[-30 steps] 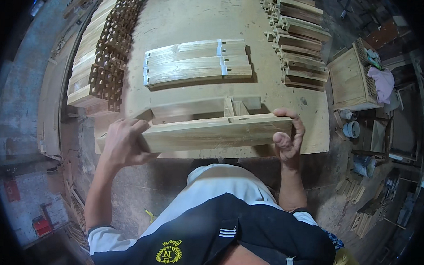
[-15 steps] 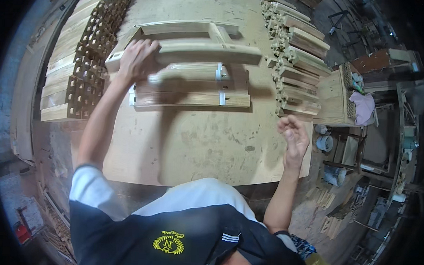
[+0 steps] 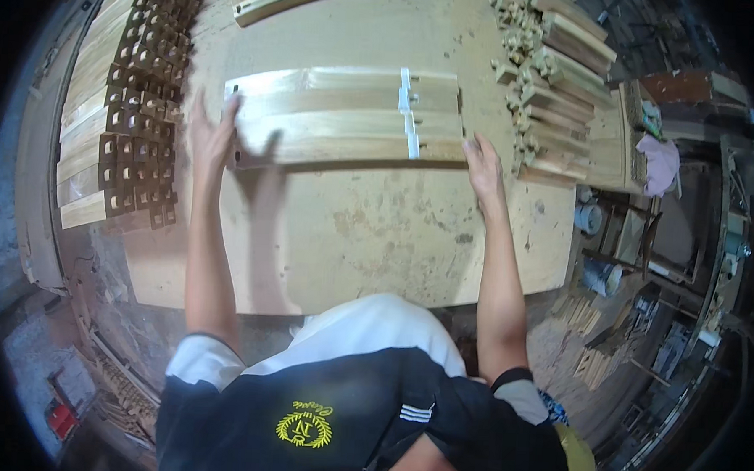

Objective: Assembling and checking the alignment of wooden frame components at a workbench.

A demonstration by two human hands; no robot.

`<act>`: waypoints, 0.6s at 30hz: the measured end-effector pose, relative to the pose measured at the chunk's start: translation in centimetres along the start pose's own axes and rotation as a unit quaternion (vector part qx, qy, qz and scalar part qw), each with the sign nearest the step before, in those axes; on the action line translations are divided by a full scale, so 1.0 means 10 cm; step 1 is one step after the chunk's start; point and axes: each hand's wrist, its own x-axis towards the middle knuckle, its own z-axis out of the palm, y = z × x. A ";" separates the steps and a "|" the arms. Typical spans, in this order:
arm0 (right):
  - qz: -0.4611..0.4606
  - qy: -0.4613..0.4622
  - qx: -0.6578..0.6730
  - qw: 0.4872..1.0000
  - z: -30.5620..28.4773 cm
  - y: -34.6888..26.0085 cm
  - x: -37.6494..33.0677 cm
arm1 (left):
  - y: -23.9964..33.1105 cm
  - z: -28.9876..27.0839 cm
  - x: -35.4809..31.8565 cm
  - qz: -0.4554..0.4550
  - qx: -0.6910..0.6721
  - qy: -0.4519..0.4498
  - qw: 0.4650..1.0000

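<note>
Your left hand (image 3: 211, 136) is spread, fingers stretched out, at the left end of the bundle of pale long wooden slats tied with a white strap (image 3: 348, 116). It is blurred, so I cannot tell if it already touches the wood. Your right hand (image 3: 483, 166) is also open, fingers together and flat, just at the right end of the same bundle, near its front corner. The bundle lies on the dusty plywood surface (image 3: 377, 235), ahead of both hands, and its long axis runs from left to right, across your body. So each hand stands at one end, about equally near. Beyond, a stack of notched wooden pieces (image 3: 552, 75) stands on the right and rows of dark-ended slats (image 3: 121, 123) on the left.
</note>
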 end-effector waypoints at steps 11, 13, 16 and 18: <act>0.013 -0.053 0.043 0.998 0.06 -0.01 -0.10 | -0.34 -0.24 -1.21 -0.224 -0.380 -0.120 0.890; 0.034 -0.058 0.038 0.997 -0.05 -0.03 -0.57 | -0.36 -0.42 -1.57 -0.254 -0.388 -0.097 0.881; 0.051 -0.017 0.048 0.997 -0.08 0.25 -1.11 | -0.24 -0.68 -2.09 -0.254 -0.425 -0.083 0.865; 0.061 -0.044 0.080 0.994 -0.19 0.16 -1.45 | -0.16 -0.81 -2.30 -0.286 -0.435 -0.052 0.852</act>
